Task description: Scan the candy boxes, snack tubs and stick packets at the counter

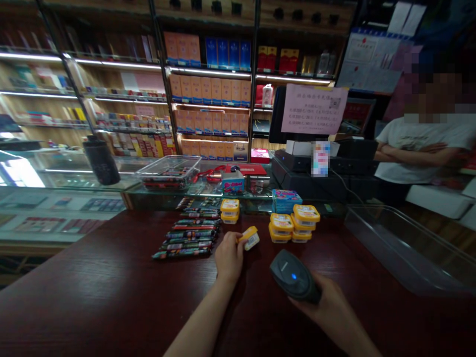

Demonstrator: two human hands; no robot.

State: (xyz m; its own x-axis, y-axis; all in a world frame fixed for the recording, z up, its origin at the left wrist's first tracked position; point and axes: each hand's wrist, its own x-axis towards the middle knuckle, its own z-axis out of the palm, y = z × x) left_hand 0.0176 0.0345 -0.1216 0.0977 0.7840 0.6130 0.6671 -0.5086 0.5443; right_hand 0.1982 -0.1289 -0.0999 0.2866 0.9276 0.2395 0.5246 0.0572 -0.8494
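Note:
Pinched in my left hand is a small yellow-lidded tub, tilted so that the barcode on its white label faces up and to the right. My right hand grips a dark barcode scanner with a blue light lit on top; its head points forward and left. To the right of the held tub are several stacked yellow tubs. Two more yellow tubs are stacked behind my left hand. Long dark wrapped packets lie in a row to the left.
A clear plastic bin stands at the right. Along the glass ledge are a clear tray, a small candy box and a stack of blue packs. A monitor stands behind. A person with folded arms is at the right.

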